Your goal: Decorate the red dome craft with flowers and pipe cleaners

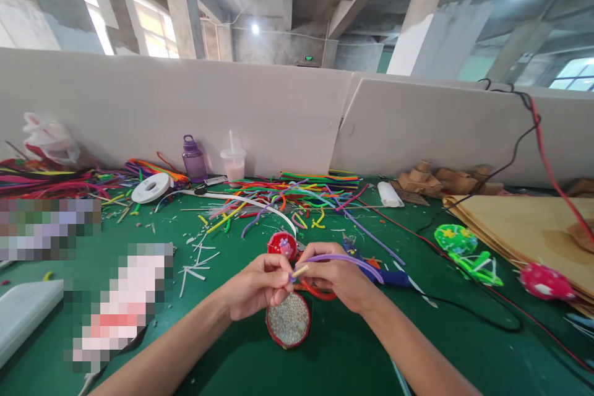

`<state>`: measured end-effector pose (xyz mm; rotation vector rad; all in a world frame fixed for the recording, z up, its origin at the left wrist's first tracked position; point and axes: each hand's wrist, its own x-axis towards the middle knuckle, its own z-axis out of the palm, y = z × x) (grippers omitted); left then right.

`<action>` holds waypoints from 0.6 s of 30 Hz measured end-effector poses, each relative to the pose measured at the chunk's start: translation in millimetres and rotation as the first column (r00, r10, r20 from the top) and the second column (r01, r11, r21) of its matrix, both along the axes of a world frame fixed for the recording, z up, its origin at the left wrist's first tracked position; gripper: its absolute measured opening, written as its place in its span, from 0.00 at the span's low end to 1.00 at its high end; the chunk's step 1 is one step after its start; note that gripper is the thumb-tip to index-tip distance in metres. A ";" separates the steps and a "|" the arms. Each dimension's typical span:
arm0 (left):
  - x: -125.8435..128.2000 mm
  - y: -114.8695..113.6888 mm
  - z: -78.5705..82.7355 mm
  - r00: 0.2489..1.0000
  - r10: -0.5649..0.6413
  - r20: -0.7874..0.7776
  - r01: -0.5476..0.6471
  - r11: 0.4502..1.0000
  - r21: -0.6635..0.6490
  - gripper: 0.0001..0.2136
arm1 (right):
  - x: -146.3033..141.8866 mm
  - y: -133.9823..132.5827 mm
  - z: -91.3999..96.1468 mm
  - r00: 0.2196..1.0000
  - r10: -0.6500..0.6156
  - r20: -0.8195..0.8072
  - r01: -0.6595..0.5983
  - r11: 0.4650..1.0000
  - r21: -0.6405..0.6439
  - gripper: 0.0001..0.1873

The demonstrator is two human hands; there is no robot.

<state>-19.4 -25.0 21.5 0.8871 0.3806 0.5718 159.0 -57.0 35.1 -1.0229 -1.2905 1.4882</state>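
Note:
My left hand (262, 284) is closed in a pinch around a thin wooden stick (301, 271), with a bit of purple fuzz at its fingertips. My right hand (341, 275) is closed too, its fingers on a purple pipe cleaner (355, 258) that arches back over the knuckles. Both sets of fingertips nearly meet above a round container of pale beads (288, 322). Just beyond them sits a red round piece (278, 241) with a pink and purple flower. Orange-red strands (320, 292) show beneath my right hand. A blue glue gun (392, 277) lies beside it, partly hidden.
Loose pipe cleaners (273, 198) pile up at the back, near a drink cup (233, 164), a purple bottle (193, 158) and a white ribbon roll (151, 188). Green fuzzy pieces (457, 240), a pink piece (545, 280) and cables lie right. White scraps (197, 266) lie left.

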 end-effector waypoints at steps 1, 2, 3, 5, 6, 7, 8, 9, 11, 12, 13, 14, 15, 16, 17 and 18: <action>-0.4 0.1 1.0 0.999 -0.025 -0.029 0.025 1.000 0.002 0.10 | 1.2 -0.8 1.8 1.000 0.004 0.031 -0.004 1.000 0.007 0.07; -0.6 0.0 2.2 0.997 -0.044 -0.061 0.044 0.999 0.001 0.10 | 2.4 -1.4 3.8 0.998 0.001 0.065 -0.003 1.000 0.027 0.06; -0.8 -0.2 3.5 0.994 -0.056 -0.096 0.056 0.998 0.000 0.10 | 3.6 -1.8 6.0 0.995 -0.006 0.103 0.000 0.998 0.059 0.06; -1.2 -0.6 5.9 0.984 -0.065 -0.163 0.067 0.998 0.009 0.11 | 5.7 -2.4 10.6 0.982 -0.032 0.185 0.007 0.991 0.132 0.06; -1.5 -0.8 6.9 0.979 -0.064 -0.194 0.069 0.997 0.019 0.11 | 6.7 -2.5 12.7 0.974 -0.045 0.223 0.010 0.987 0.159 0.05; -1.7 -1.0 7.7 0.972 -0.061 -0.225 0.070 0.997 0.032 0.12 | 7.6 -2.7 14.6 0.965 -0.055 0.256 0.010 0.985 0.173 0.05; -2.0 -1.2 8.4 0.966 -0.058 -0.253 0.072 0.996 0.048 0.12 | 8.4 -2.9 16.1 0.957 -0.059 0.284 0.006 0.983 0.182 0.05; -2.1 -1.4 9.0 0.959 -0.051 -0.280 0.072 0.995 0.067 0.11 | 9.0 -3.2 17.2 0.951 -0.056 0.305 -0.002 0.982 0.189 0.05; -1.6 -2.0 9.8 0.943 -0.034 -0.330 0.073 0.992 0.107 0.11 | 9.7 -3.8 17.9 0.945 -0.037 0.324 -0.031 0.979 0.202 0.05; -0.8 -2.4 9.9 0.936 -0.020 -0.351 0.069 0.989 0.129 0.10 | 9.7 -4.0 17.7 0.947 -0.028 0.321 -0.040 0.978 0.204 0.05; 0.2 -2.8 9.8 0.930 -0.003 -0.367 0.062 0.987 0.148 0.10 | 9.4 -4.1 17.2 0.948 -0.025 0.317 -0.043 0.978 0.206 0.06; 1.5 -3.1 9.4 0.926 0.021 -0.378 0.046 0.985 0.168 0.10 | 8.7 -4.1 16.4 0.948 -0.032 0.316 -0.038 0.976 0.215 0.06; 2.9 -3.2 8.7 0.922 0.048 -0.384 0.027 0.982 0.187 0.11 | 7.8 -4.0 15.6 0.945 -0.055 0.323 -0.024 0.971 0.238 0.05; 4.2 -3.2 7.6 0.922 0.076 -0.381 0.002 0.980 0.200 0.11 | 6.8 -3.9 14.8 0.937 -0.093 0.338 -0.006 0.960 0.281 0.06; 5.4 -2.9 6.4 0.924 0.104 -0.367 -0.027 0.978 0.209 0.11 | 5.6 -3.6 14.0 0.923 -0.144 0.357 0.014 0.939 0.343 0.06; 6.2 -2.4 5.2 0.929 0.132 -0.346 -0.061 0.976 0.208 0.12 | 4.6 -3.5 13.4 0.905 -0.204 0.373 0.034 0.909 0.416 0.06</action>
